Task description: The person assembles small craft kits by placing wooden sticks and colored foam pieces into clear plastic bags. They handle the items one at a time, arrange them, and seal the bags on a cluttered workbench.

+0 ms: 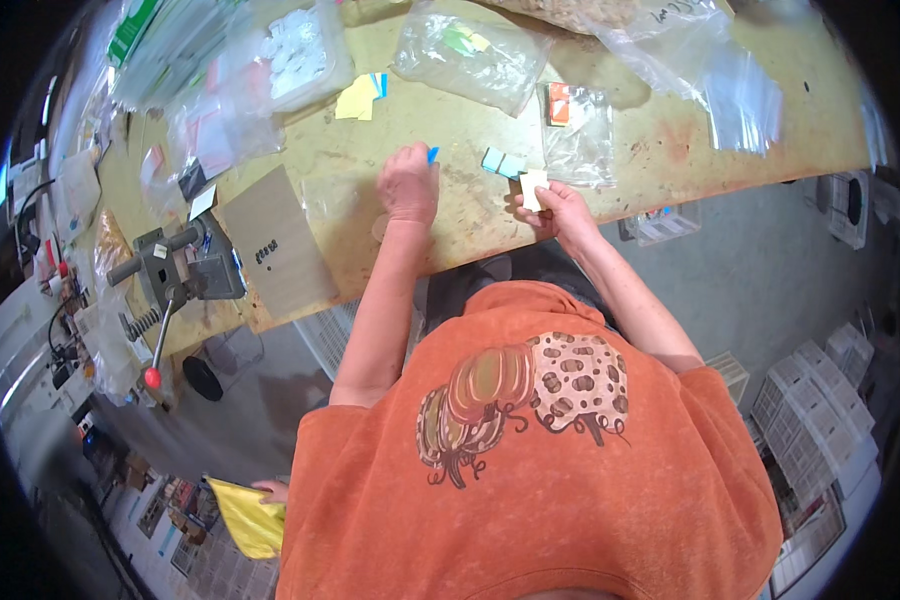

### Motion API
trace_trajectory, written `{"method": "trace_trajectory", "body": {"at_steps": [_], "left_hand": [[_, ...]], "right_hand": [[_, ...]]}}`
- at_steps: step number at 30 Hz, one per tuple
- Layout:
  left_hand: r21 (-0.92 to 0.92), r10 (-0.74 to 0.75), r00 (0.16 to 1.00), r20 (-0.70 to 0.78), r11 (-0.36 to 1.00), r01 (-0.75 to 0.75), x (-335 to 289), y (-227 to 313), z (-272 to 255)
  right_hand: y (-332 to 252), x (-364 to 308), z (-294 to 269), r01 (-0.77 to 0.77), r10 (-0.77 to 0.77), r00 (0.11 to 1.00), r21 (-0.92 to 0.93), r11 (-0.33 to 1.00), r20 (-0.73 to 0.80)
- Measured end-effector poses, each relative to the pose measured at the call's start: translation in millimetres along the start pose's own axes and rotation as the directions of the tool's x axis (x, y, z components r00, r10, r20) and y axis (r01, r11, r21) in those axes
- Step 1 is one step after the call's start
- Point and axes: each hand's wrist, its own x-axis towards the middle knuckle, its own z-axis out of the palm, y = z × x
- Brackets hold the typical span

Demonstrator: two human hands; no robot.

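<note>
Blue slip (433,154) is sitting pinched in my left hand (408,183), its grip pressed together on it, the tip poking out just right of the knuckles. My right hand (560,208) is pinching a small pale card (533,187), held upright just above its fingertips. Two light-blue squares (503,163) are lying on the worn wooden surface (650,150) between both grips, and a clear bag (580,130) is resting just beyond the right grip.

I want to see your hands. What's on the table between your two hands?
In the head view, two small teal pieces lie on the table between the left hand and the right hand.
</note>
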Motion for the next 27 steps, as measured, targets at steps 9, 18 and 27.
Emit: {"method": "trace_trajectory", "body": {"at_steps": [9,18,27], "left_hand": [[-0.173,-0.1,0.995,0.021,0.98,0.103,-21.6,-3.3,16.6],[-0.875,-0.273,0.908,0.319,0.283,0.393,-25.0,-2.7,3.0],[-0.944,-0.311,0.894,0.323,-0.174,0.281,-48.7,46.4,-34.3]], "right_hand": [[-0.9,2.2,5.8,-0.015,0.017,0.999,-0.056,0.998,0.028],[-1.4,12.2,36.0,-0.064,0.059,0.992,0.044,0.997,0.112],[-24.9,-6.6,96.7,-0.078,0.037,0.961,0.139,0.987,0.275]]}}
